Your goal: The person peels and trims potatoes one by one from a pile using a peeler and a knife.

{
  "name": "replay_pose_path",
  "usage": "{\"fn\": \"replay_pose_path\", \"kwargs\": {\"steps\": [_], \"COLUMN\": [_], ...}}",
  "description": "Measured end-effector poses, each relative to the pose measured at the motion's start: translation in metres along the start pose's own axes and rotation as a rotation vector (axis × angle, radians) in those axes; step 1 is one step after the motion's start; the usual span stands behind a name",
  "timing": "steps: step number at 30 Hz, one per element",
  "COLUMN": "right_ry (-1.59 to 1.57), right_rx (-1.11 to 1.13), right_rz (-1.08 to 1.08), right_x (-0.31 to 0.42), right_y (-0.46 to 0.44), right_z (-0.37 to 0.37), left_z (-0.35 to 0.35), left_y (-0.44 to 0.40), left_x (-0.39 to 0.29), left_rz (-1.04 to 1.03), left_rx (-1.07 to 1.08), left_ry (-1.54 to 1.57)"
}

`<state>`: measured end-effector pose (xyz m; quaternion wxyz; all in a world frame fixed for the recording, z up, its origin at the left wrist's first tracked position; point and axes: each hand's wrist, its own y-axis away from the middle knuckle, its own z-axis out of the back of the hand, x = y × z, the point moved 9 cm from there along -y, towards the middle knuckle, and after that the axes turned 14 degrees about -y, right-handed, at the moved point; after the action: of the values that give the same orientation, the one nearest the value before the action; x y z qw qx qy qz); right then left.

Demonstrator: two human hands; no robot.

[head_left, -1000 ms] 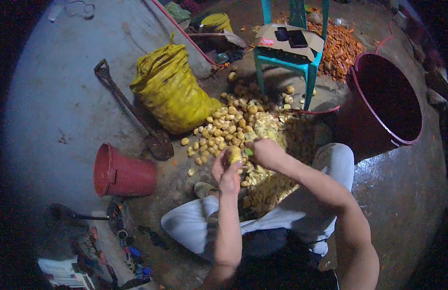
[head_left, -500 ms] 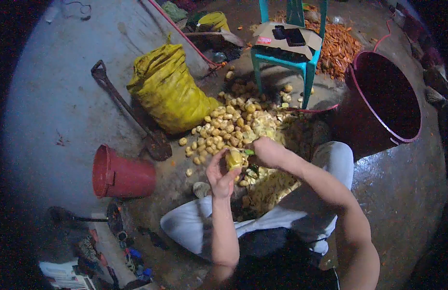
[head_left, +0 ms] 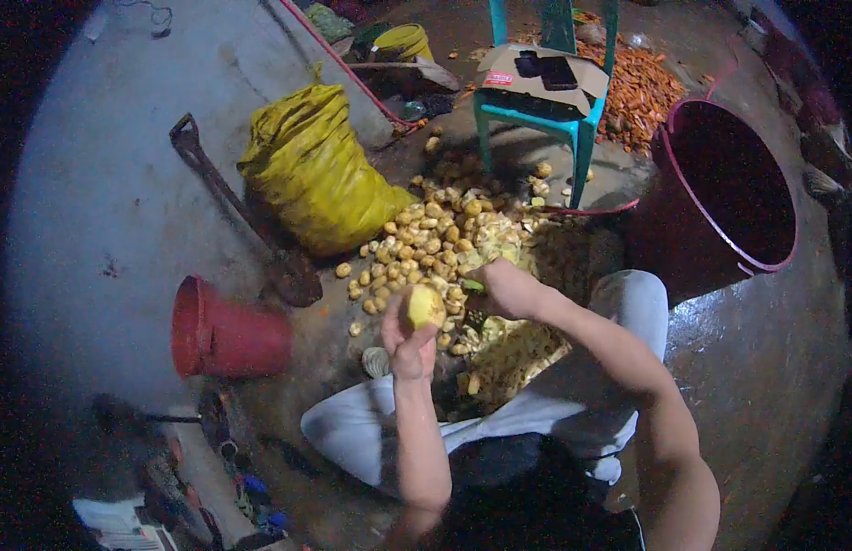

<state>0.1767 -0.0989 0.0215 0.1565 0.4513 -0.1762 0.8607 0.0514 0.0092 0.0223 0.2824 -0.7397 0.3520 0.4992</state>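
Yellow potato [head_left: 427, 306], one: held low in the middle of view, its pale face up; clock bearings below run from it, 12 at the top of view.

Left hand [head_left: 409, 344]: from 6 o'clock, pinching the potato between thumb and fingers.

Right hand [head_left: 508, 288]: just beyond the tool at 2 o'clock, closed round it, apart from the potato.

Green tool [head_left: 473, 286]: one, 2 o'clock, only its near end visible; the rest is hidden or blurred.

Loose potatoes [head_left: 413, 250]: many, small, heaped on the floor [head_left: 756, 386] at 12.

Peelings [head_left: 501, 241]: pale, strewn from 1 to 4 o'clock.

Sack [head_left: 311, 174]: yellow, bulging, 11 o'clock, touching the heap.

Shovel [head_left: 293, 280]: dark, 10 o'clock, blade near the sack.

Bucket [head_left: 251, 340]: red, tipped sideways, 9 o'clock.

Chair [head_left: 580, 151]: teal, 1 o'clock; bears an opened carton [head_left: 584, 77] with two dark devices [head_left: 559, 73].

Orange heap [head_left: 639, 103]: behind the chair.

Bin [head_left: 660, 234]: dark red, large, 2 o'clock.
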Motion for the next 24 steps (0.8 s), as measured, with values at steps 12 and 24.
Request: {"fn": "replay_pose_path", "kwargs": {"steps": [12, 24], "right_ry": [0.317, 0.119], "right_rx": [-0.058, -0.061], "right_rz": [0.109, 0.054], "right_x": [0.026, 0.031], "right_y": [0.01, 0.01], "right_z": [-0.017, -0.001], "left_z": [0.008, -0.006], "left_y": [-0.005, -0.002], "left_x": [0.014, -0.008], "left_rz": [-0.15, -0.078], "left_rx": [-0.131, -0.007], "left_ry": [-0.17, -0.115]}}
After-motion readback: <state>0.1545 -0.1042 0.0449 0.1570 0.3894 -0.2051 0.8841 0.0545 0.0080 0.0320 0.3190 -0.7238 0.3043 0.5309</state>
